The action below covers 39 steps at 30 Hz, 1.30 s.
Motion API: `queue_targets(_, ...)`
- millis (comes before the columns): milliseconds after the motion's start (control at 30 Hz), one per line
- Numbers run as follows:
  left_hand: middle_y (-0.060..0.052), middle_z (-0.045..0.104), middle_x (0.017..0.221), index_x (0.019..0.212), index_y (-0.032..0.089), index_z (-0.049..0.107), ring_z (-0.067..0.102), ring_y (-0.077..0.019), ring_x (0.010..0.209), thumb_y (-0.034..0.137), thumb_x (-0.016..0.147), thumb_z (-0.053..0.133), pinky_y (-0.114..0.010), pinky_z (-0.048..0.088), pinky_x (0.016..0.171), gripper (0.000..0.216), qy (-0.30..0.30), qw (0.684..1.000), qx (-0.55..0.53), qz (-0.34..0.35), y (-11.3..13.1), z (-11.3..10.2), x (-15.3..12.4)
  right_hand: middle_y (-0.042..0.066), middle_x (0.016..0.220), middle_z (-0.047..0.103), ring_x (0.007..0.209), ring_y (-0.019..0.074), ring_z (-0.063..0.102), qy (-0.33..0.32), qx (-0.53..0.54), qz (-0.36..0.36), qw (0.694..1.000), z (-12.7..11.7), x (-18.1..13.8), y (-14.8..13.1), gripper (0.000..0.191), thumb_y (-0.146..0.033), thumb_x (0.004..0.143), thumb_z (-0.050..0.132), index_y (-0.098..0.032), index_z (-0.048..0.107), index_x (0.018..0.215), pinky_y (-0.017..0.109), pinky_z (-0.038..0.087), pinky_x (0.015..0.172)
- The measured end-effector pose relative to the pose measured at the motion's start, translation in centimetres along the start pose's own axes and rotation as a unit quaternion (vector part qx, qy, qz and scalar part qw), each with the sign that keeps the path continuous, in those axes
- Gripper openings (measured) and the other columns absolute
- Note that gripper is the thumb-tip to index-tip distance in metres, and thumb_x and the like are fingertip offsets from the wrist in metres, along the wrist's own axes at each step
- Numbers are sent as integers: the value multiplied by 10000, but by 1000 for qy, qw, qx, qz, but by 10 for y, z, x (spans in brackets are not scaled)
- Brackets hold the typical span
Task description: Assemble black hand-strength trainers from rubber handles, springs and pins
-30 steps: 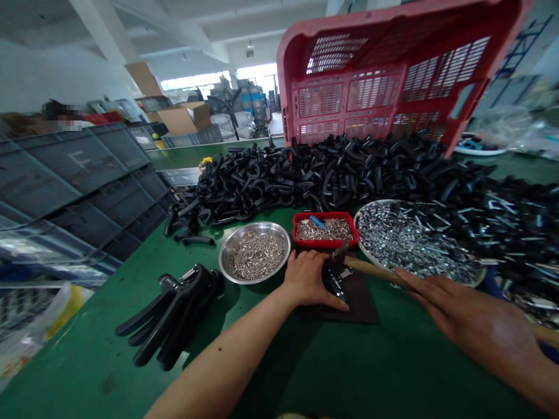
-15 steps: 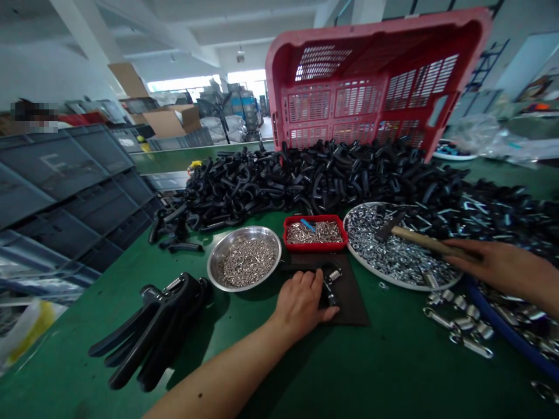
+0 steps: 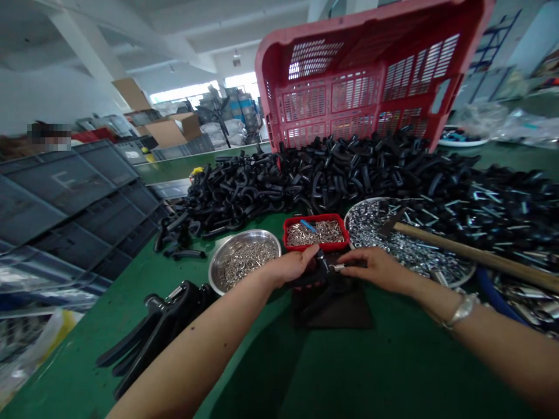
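Observation:
My left hand (image 3: 297,266) is closed round a black hand grip exerciser (image 3: 322,272), held over a dark square pad (image 3: 332,311). At its right side, my right hand (image 3: 375,267) pinches a small coil spring (image 3: 338,267) that joins the exerciser. The fingers partly hide both the spring and the handles. A hammer (image 3: 463,250) with a wooden handle rests across the white plate (image 3: 454,283) of small metal pieces, free of my hands. Just behind the pad stands a red tray (image 3: 314,245) of metal pins with a blue strip on top.
A steel bowl (image 3: 213,278) of small metal parts stands left of the pad. Several exercisers (image 3: 152,331) lie at the left front. Black handles (image 3: 297,174) are heaped before a tipped red crate (image 3: 327,99). A blue-rimmed container (image 3: 491,291) is at right; grey crates (image 3: 78,209) are stacked left.
My right hand has let go of the hammer, leaving it on the plate, and moved left to the spring. My left hand has lifted and turned the exerciser off the pad.

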State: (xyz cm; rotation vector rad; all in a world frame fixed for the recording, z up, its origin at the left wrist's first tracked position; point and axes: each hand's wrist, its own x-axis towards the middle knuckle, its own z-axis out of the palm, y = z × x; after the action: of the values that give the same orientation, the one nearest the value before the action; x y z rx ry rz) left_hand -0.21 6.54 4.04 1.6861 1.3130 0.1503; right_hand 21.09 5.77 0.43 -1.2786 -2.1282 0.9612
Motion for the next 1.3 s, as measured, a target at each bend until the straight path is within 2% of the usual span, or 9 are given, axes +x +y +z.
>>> queue_targets(133,-91,658,933,928,176,629,603,-247,876,470,845,309,-368,461,754,442,188,956,225,-9,-11,16,11,14,776,693,722,154,629,6,-57,26,998,7,6,7,238,-397,717,596,-193,672,812,262,472,660)
queue_targets(267,-92,580,1105,1151,187,521,538,-233,1018,400,842,389,-346,429,853,398,257,922,288,41,-23,33,4,1,699,682,669,156,616,-15,-161,31,986,3,14,-4,207,-405,703,609,-206,664,708,258,446,616)
queue_targets(333,-77,558,1144,1192,194,493,522,-212,1043,387,849,391,-316,415,883,406,263,925,270,57,-28,38,3,3,717,683,691,165,613,-4,-223,14,975,-3,27,-12,220,-408,734,572,-211,668,723,265,438,637)
queue_targets(467,-53,541,1187,1200,211,497,530,-206,1030,396,848,395,-310,425,877,411,279,932,224,55,-34,42,4,57,958,670,900,195,594,58,-348,26,935,-5,76,-29,289,-323,833,433,-192,651,967,279,414,768)
queue_targets(667,-34,554,1186,1191,230,512,530,-195,1034,413,845,402,-312,412,902,407,286,937,192,64,-38,41,4,180,935,658,879,268,606,16,-396,83,914,18,134,-35,252,-201,733,541,-86,660,924,317,429,744)
queue_targets(833,-38,571,1161,1175,215,527,536,-199,1022,420,834,422,-312,411,903,412,293,937,175,75,-40,40,4,163,1014,638,929,254,592,8,-409,85,908,13,132,-25,321,-234,753,504,-94,614,1021,295,434,752)
queue_targets(1033,-33,577,1152,1177,227,525,543,-200,999,408,835,419,-313,417,887,401,294,937,174,70,-40,41,4,159,986,649,903,254,603,-9,-404,74,912,19,127,-31,288,-253,752,515,-110,630,974,294,429,745)
queue_targets(1167,-29,577,1150,1181,230,522,544,-199,995,408,836,419,-310,417,888,402,298,937,172,69,-40,42,4,180,947,653,877,262,607,9,-390,78,917,28,134,-38,271,-200,700,563,-90,642,935,294,426,726)
queue_targets(1300,-30,582,1137,1175,227,526,543,-198,999,419,837,416,-310,421,883,404,301,935,168,81,-42,42,4,119,921,664,857,220,605,45,-362,76,928,15,134,-32,257,-184,697,547,-127,641,929,262,421,710)
